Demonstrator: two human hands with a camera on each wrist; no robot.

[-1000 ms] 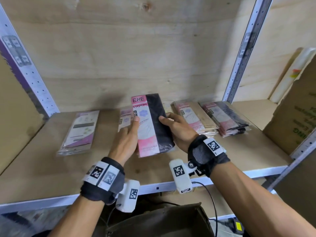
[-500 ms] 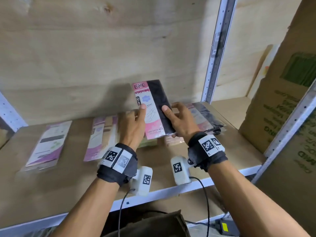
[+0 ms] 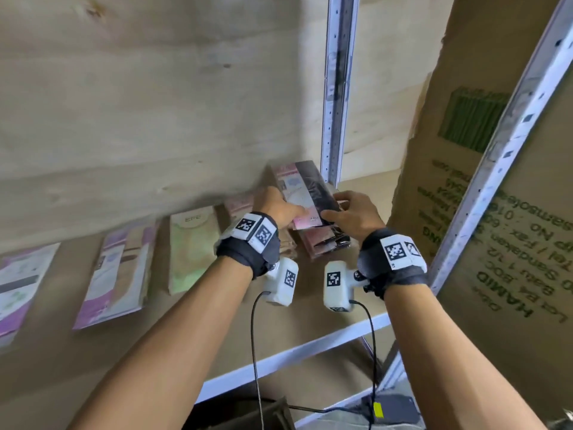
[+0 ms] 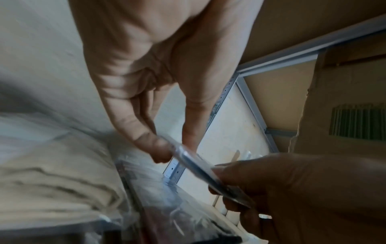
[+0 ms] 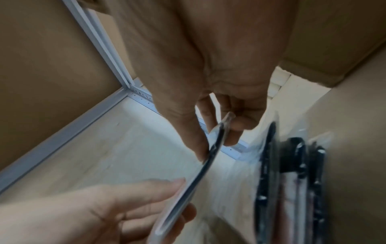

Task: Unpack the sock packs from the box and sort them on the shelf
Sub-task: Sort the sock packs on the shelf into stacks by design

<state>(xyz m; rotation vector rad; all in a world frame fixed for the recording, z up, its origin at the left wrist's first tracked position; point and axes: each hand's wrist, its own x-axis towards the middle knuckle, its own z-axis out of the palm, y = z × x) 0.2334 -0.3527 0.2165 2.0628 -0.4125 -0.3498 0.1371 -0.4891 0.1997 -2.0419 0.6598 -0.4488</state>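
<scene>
Pink and black, the sock pack point(image 3: 305, 193) is held tilted above the rear right part of the shelf point(image 3: 310, 342), close to the grey upright post point(image 3: 336, 88). Both hands pinch it: the left hand point(image 3: 279, 206) takes its left edge, thumb on the front and fingers behind, and the right hand point(image 3: 356, 212) takes its right edge the same way. In the left wrist view the pack point(image 4: 200, 166) shows only edge-on, a thin blurred strip between the left thumb and fingers point(image 4: 154, 145) and the right hand point(image 4: 292, 189). The right wrist view gives the same thin edge point(image 5: 208, 158), with the left hand point(image 5: 104, 206) at its near end.

Directly beneath the pack lies a stack of similar dark packs point(image 3: 325, 243), largely covered by the hands; how many it holds cannot be told. Left of the post along the shelf lie a beige pile point(image 3: 238, 206), mostly hidden by the left wrist, then a green pack point(image 3: 192, 246), a purple-edged pack point(image 3: 121, 268) and another purple pack point(image 3: 18, 290) cut off by the frame edge. All print on them is smeared by blur. Right of the post stands a large cardboard carton point(image 3: 496, 212), its green lettering upside down and partly cut off.
</scene>
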